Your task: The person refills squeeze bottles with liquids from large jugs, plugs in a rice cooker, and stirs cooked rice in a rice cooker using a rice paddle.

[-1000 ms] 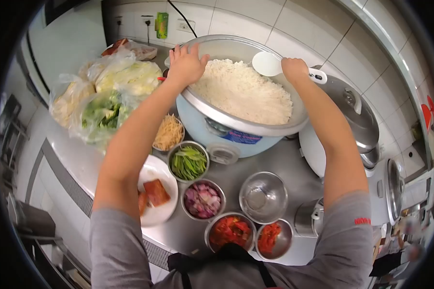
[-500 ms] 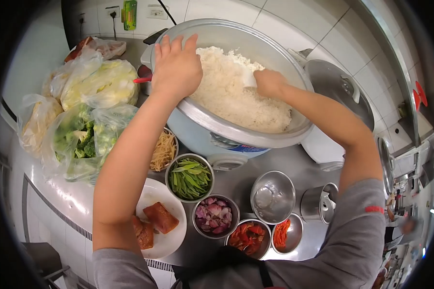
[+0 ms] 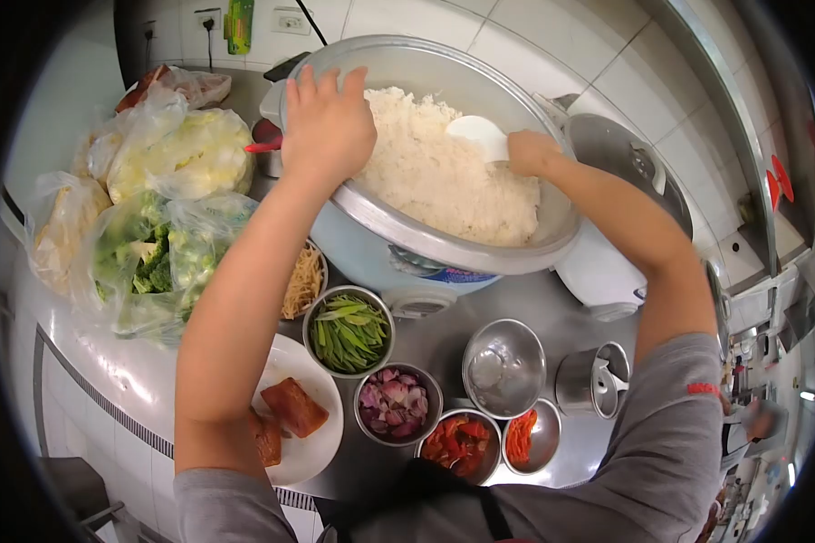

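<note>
A big oval-looking rice cooker holds a mass of cooked white rice. My left hand lies over its left rim with the fingers stretched out and spread; the thumb is hidden. Closed round the handle of a white rice paddle, my right hand is inside the cooker at the right. The paddle's blade shows at the upper right of the rice, against its surface. A red handle sticks out left of my left wrist.
Bowls of green slices, chopped purple onion, red pieces and orange-red strips stand in front. Near them are a metal bowl, a metal cup and a meat plate. Bagged broccoli lies left.
My right hand has drawn the paddle up and to the right, so its white blade now shows more. My left hand stays on the rim. The whole view has shifted slightly.
</note>
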